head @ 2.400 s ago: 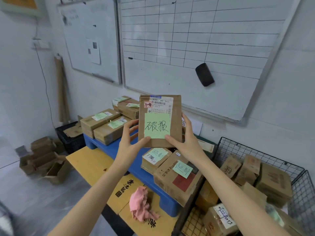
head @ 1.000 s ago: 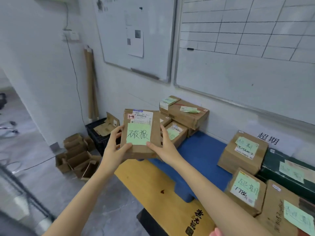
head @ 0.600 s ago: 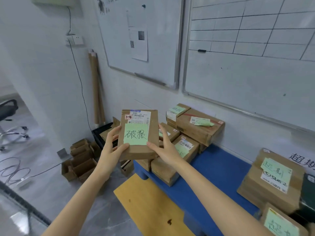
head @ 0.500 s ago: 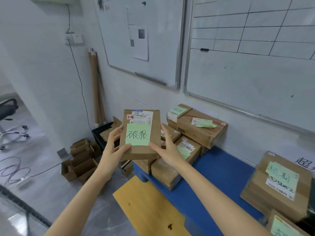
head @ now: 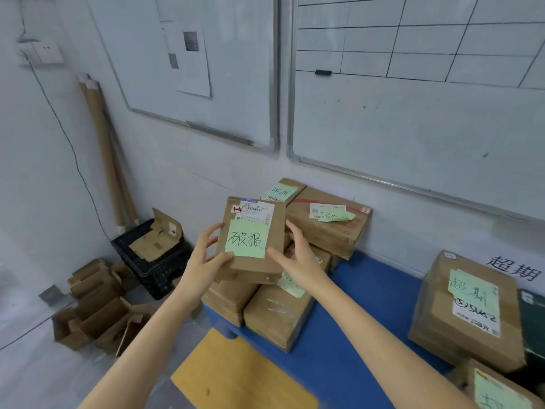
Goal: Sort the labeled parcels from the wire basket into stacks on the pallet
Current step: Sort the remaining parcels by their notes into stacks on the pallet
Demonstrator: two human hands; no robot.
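The left hand (head: 203, 261) and the right hand (head: 298, 258) pinch the parcel (head: 250, 240) by its lower corners just over the stack (head: 265, 314) at the left end of the pallet (head: 368, 305); it looks light and stiff, so gripping the edges should suffice.

The held parcel (head: 250, 234) hides the tops of the parcels (head: 233, 299) under it, whether it touches them cannot be told, and the fine print on its shipping label (head: 255, 209) is too small to read. The green note (head: 292, 287) just below shows only in part, its writing unreadable. At the lower right a corner parcel (head: 495, 391) and a dark green container (head: 532, 320) are cut off by the edge, and the sheet (head: 191, 54) on the whiteboard (head: 236, 69) is blurred.
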